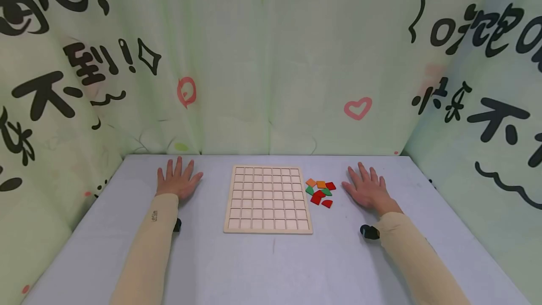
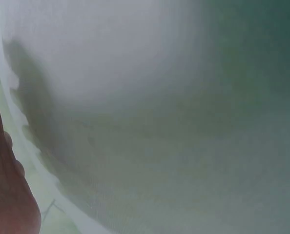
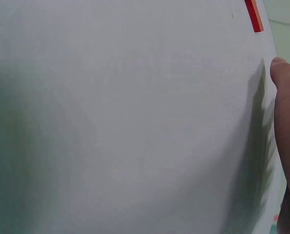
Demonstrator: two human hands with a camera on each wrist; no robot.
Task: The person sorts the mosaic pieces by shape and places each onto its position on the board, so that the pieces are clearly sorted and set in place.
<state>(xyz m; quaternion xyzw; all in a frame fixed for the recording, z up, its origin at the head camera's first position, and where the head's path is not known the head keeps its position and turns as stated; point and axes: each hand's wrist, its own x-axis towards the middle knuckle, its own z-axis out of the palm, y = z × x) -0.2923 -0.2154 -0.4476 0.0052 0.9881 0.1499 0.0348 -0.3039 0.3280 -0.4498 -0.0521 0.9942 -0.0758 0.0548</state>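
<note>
Palm down, my left hand [image 1: 178, 181] lies left of a light wooden grid board [image 1: 226, 206], its fingers spread and holding nothing. On the other side, my right hand [image 1: 367, 189] is also spread palm down with nothing in it. Between the board and the right hand sits a small cluster of flat pieces: orange ones [image 1: 321, 184], green leaf-shaped ones [image 1: 326, 192] and red ones [image 1: 327, 204]. In the right wrist view a red piece [image 3: 254, 15] shows near the thumb. The left wrist view catches only an edge of the left hand [image 2: 10, 195].
The white table [image 1: 262, 267] ends at a pale green curtain [image 1: 271, 84] with black lettering and red heart drawings. Curtain panels also hang along both sides. Beige sleeves cover both forearms, and a black wrist device [image 1: 370, 232] sits at the right wrist.
</note>
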